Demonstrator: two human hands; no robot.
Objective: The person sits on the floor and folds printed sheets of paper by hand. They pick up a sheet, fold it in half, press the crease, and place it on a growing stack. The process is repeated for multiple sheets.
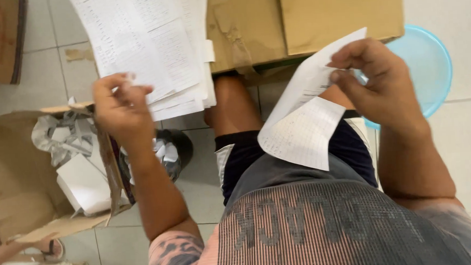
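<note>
Two hands are up and busy over the big cardboard box (304,16), which serves as the landmark. The right hand (378,82), just in front of the box's near edge, has its fingers pinched together on a folded printed sheet (302,123), held tilted, print side up, as if to be read. The left hand (120,109), off to the box's left, is closed on a small scrap of paper (130,78), right at the lower edge of the paper stack (150,45) lying on the box. Below that hand, left of the box, an open carton (12,176) holds crumpled paper (63,133). Behind the right hand, at the box's right, a light blue basin (430,63) sits on the tiled floor (461,137).
</note>
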